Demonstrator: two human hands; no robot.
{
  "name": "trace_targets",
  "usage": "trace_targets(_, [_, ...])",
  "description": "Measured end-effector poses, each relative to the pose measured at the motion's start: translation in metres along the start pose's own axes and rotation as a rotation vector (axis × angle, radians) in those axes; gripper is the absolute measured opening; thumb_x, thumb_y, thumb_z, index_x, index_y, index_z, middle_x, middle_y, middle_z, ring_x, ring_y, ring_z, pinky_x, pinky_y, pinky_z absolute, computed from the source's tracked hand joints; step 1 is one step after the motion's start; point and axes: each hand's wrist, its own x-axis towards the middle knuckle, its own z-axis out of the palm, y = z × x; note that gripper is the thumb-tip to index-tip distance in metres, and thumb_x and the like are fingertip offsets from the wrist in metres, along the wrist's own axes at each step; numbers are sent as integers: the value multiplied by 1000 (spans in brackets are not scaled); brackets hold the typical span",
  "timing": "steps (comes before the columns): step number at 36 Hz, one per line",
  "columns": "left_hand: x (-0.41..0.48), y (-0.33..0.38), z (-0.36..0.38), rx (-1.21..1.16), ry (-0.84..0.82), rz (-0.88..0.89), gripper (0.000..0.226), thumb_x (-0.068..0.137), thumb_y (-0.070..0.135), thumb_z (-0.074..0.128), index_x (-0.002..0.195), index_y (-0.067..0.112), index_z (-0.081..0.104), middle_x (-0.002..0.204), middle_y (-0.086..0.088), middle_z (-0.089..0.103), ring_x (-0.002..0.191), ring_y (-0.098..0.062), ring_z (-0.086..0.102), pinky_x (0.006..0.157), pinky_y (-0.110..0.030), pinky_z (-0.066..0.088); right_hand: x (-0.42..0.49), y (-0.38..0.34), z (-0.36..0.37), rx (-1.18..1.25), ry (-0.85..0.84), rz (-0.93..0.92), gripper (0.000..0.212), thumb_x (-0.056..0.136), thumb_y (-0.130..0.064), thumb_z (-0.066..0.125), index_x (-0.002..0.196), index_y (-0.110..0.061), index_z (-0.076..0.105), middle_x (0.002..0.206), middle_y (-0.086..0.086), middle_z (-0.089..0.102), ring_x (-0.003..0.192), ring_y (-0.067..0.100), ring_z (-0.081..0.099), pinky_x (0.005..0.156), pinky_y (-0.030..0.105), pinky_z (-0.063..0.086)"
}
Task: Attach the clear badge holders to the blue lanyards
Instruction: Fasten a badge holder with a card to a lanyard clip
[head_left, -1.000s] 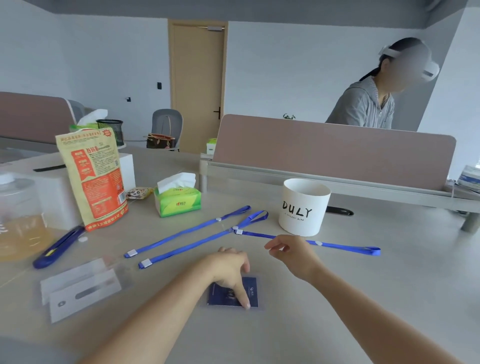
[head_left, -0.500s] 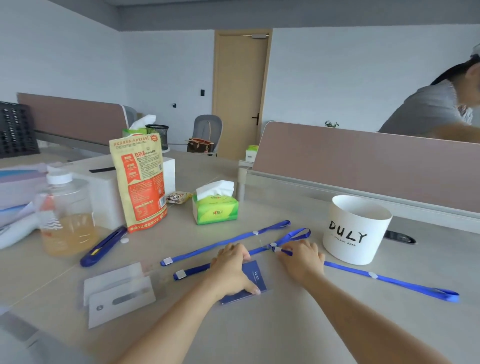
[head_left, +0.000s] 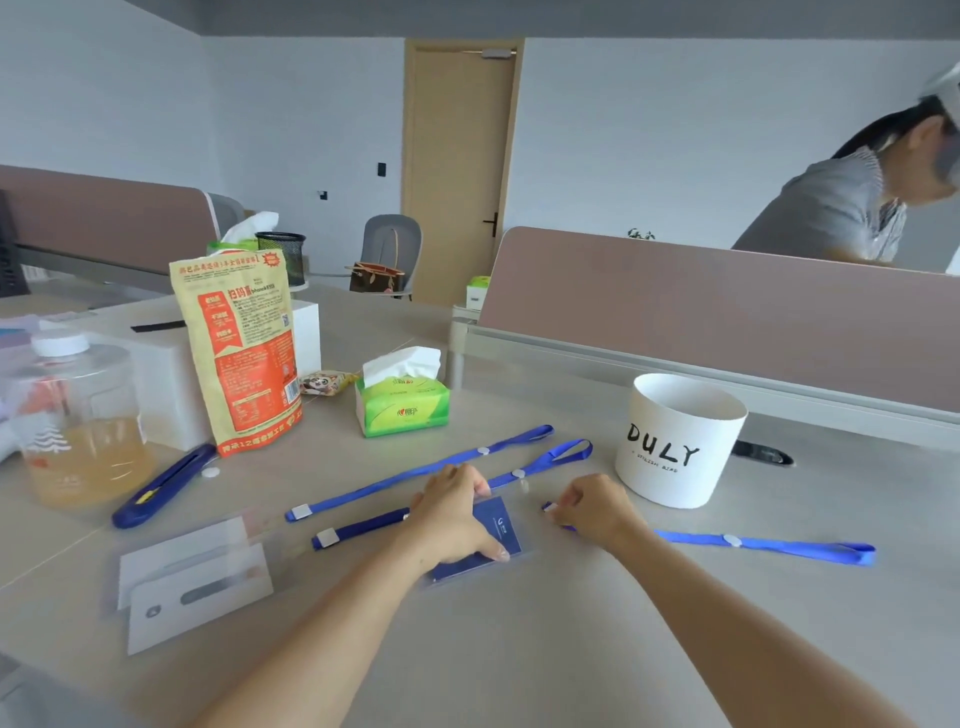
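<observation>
Left fingers grip the holder, right fingers pinch a lanyard end, which may fail to attach if the holder slides.

**Table layout: badge holder at the near middle, lanyards behind and beside it**

A badge holder is laid at the near middle of the table and gripped under the left hand. Just to its right, the end of the right lanyard is pinched by the right hand, and its strap is trailed off rightward. Behind the holder the middle lanyard is partly hidden by the left hand, with the far lanyard laid alongside it, farther back. A cup is stood behind the right hand, before the partition. Spare badge holders are stacked at the near left. Behind them a utility knife is laid, then a jar, a pouch and a box — a tissue pack is set to the pouch's right.
</observation>
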Motion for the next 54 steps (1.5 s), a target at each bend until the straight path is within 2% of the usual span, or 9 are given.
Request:
trace_targets(3, [2,13,7,28,-25,6,68,60,35,90,113,24,48,116,9,44,115,-16,44,97,-35,41,-9,10,-16,-45,-50,28,26,76,-21,75,63,-15,53,63,-5,53,65,16,51,58,22,42])
trace_targets(10, [8,48,37,53,-18,84,66,61,37,88,110,26,46,120,10,47,115,-15,44,92,-30,37,-46,47,-40,111,-1,121,17,73,-11,71,86,-14,60,65,2,57,45,13,51,42,17,41])
trace_targets(14, [9,59,55,-25,-9,182,64,60,38,87,108,27,47,117,13,50,113,-10,48,87,-27,31,-67,67,-45,107,81,101,11,79,-15,71,85,-18,62,76,-1,62,57,8,53,46,16,38])
trace_targets(23, [6,55,61,2,25,369,75,65,42,83,129,39,45,125,19,50,121,-3,44,92,-22,24,-80,72,-37,181,179,-23,9,90,-21,59,85,-20,67,60,-8,47,53,6,43,47,14,31])
trace_targets(30, [-1,52,53,-63,41,495,71,65,44,82,127,43,48,118,24,49,117,5,41,96,-17,25,-83,72,-45,367,187,-27,7,82,-21,71,77,-19,75,69,-12,67,59,-3,56,52,6,38])
trace_targets(37, [-6,53,47,-88,41,538,70,66,43,83,127,42,49,113,27,48,114,10,38,98,-18,27,-85,69,-52,560,178,-6,9,80,-18,75,76,-11,76,68,-7,68,55,-3,54,52,6,40])
trace_targets(44, [-6,53,47,-101,87,534,68,62,48,83,122,43,51,105,27,49,110,6,40,94,-20,28,-93,64,-62,678,80,18,12,88,-16,66,88,-11,77,36,-18,47,35,3,34,46,15,25])
trace_targets(47, [-5,53,47,-104,84,531,68,62,49,83,121,43,51,106,27,50,111,4,41,96,-24,30,-93,65,-63,688,43,17,14,88,-14,64,89,-10,78,36,-15,40,46,12,20,43,17,22])
trace_targets(54, [-5,52,46,-112,67,531,68,61,49,83,121,45,50,108,26,52,111,3,41,98,-28,32,-87,73,-61,737,66,25,16,87,-16,63,82,-11,78,49,-4,25,52,16,16,47,21,17])
